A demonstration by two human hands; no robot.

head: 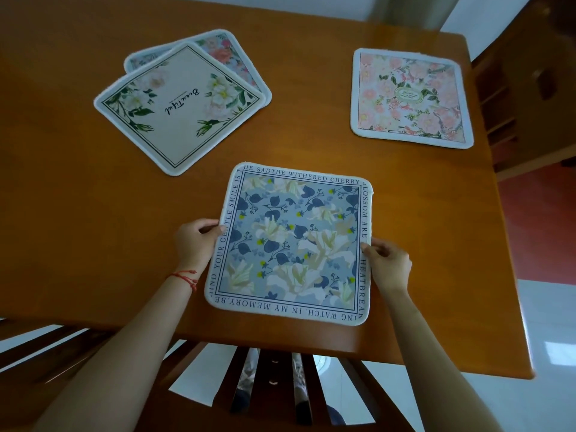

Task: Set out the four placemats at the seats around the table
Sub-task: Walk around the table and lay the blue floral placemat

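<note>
The wooden worktop (93,213) carried all four placemats. The blue floral placemat (293,244) lay flat at the near edge, above a chair back (274,385). It was pinched at its side edges by the left hand (194,241) and the right hand (388,260). A pink placemat (411,98) lay at the right side; a cream placemat (180,107) overlapped another placemat (224,48) at far left. The mats were judged light, thin and somewhat limp, best gripped at opposite edges.
</note>
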